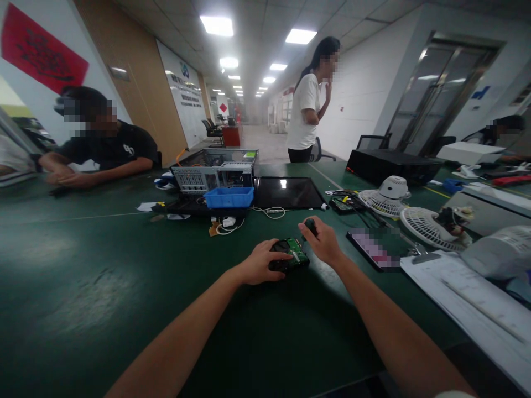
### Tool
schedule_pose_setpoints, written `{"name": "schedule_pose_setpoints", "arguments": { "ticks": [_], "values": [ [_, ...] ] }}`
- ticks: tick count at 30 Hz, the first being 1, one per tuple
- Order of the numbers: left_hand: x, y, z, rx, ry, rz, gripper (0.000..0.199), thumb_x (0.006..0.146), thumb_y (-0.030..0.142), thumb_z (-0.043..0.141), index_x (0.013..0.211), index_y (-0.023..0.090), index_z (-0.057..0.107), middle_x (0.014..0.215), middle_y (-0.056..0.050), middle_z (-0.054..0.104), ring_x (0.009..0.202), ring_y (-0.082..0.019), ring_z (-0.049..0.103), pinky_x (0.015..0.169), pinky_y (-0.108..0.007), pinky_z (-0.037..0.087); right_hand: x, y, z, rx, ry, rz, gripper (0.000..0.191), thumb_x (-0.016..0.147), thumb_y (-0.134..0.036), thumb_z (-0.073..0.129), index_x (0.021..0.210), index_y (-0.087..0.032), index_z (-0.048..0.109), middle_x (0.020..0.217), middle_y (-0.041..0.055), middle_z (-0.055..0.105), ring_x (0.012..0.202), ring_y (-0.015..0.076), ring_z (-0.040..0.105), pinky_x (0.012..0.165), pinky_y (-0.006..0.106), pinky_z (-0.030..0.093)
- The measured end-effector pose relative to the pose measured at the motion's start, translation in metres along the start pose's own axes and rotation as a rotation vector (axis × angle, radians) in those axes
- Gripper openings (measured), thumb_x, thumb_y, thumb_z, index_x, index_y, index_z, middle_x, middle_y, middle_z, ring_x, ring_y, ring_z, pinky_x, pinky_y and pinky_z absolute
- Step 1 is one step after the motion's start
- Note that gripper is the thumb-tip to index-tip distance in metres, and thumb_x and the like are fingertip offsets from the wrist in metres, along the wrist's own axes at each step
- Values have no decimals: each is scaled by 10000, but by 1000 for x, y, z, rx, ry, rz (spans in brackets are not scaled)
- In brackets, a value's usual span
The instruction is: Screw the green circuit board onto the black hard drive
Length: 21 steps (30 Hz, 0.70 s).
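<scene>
My left grip (261, 262) clasps a small boxy electronic device (297, 261), fingers wrapped over its dark end, one finger stretched across the top. My right grip (326, 240) is closed around a dark-handled tool (309, 226), rounded handle, screwdriver-like; its tip is too small for me to make out. It stands just above the device's right end; contact, can't tell.

The device sits flat on the surface (83, 249), roughly mid-view, straight ahead of me between both forearms. Dark casing, looks like plastic, blocky with rounded corners. Green circuit board (295, 247) exposed on top, with a pale strip across it; the left part is mostly under my fingers.

Surface: smooth dark green, dull sheen, scuffed pale patches at left. Beyond the device I get an open computer case (193, 181), grey perforated metal, box-shaped; a blue plastic bin (229, 197) in front of it, rectangular; a flat glossy black panel (290, 193) to its right, reflecting a ceiling light; a thin white cable (269, 211) looping in front.

Right of my right grip: slim rectangular phone (365, 246), screen blurred out. Further right, a clipboard (460, 290) with white paper, metal clip. Behind it, two round white fan grilles, ribbed, the nearer one (418, 221) tilted.
</scene>
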<state>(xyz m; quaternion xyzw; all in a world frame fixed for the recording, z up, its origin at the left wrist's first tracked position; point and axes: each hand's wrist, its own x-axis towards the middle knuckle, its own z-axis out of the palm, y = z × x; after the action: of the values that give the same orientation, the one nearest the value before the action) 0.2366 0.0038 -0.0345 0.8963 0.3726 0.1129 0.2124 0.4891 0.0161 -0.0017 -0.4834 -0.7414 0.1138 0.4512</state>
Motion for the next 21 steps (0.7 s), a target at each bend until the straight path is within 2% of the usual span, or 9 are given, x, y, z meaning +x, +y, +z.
{"name": "schedule_pose_setpoints", "arguments": {
  "ticks": [2, 4, 8, 12, 15, 17, 21],
  "values": [
    [0, -1, 0, -2, 2, 6, 634, 821, 516, 779, 1420, 406, 601, 1670, -57, 239, 1508, -428, 250, 1210, -593, 242, 0, 0, 0, -12, 14, -3, 304, 977, -511, 549, 939, -218, 621, 768, 11, 635, 654, 163, 562, 652, 289, 421],
    [1, -1, 1, -5, 10, 11, 643, 811, 518, 789, 1417, 403, 605, 1669, -55, 244, 1502, -426, 264, 1210, -591, 246, -1, 1, 1, -29, 38, -2, 316, 966, -508, 571, 1061, -217, 648, 778, 13, 647, 639, 165, 563, 644, 294, 426],
    [1, -2, 3, -3, 22, 13, 639, 809, 506, 792, 1412, 401, 610, 1663, -64, 258, 1498, -425, 276, 1208, -590, 248, -2, 2, 2, -50, 94, -26, 444, 952, -498, 598, 1299, -222, 599, 816, 21, 672, 650, 182, 585, 657, 311, 460],
    [1, 0, 3, 1, 38, 27, 619, 812, 483, 794, 1399, 390, 625, 1651, -67, 285, 1498, -415, 281, 1212, -576, 250, -3, 0, 2, -35, 108, -95, 391, 973, -471, 570, 1274, -227, 625, 1062, 80, 727, 811, 213, 663, 764, 346, 514],
    [0, 2, 2, 6, 35, 30, 621, 816, 496, 788, 1406, 400, 616, 1647, -64, 289, 1499, -413, 281, 1213, -580, 248, -3, -2, 1, 49, 102, -114, 368, 1021, -441, 471, 1276, -231, 632, 1124, 91, 733, 893, 221, 690, 829, 370, 536],
    [0, 2, 1, 12, 33, 32, 617, 822, 501, 780, 1408, 403, 613, 1647, -64, 285, 1497, -413, 283, 1213, -582, 246, -3, -2, 1, 146, 93, -80, 384, 1046, -440, 401, 1264, -229, 637, 1122, 91, 738, 864, 207, 703, 777, 357, 556],
    [1, 0, 2, 19, 29, 35, 618, 822, 497, 781, 1409, 403, 612, 1646, -64, 283, 1491, -416, 289, 1210, -581, 253, -3, -1, 4, 339, 52, 38, 378, 1039, -490, 403, 1166, -228, 644, 1090, 86, 744, 733, 176, 707, 519, 276, 502]
  ]
}}
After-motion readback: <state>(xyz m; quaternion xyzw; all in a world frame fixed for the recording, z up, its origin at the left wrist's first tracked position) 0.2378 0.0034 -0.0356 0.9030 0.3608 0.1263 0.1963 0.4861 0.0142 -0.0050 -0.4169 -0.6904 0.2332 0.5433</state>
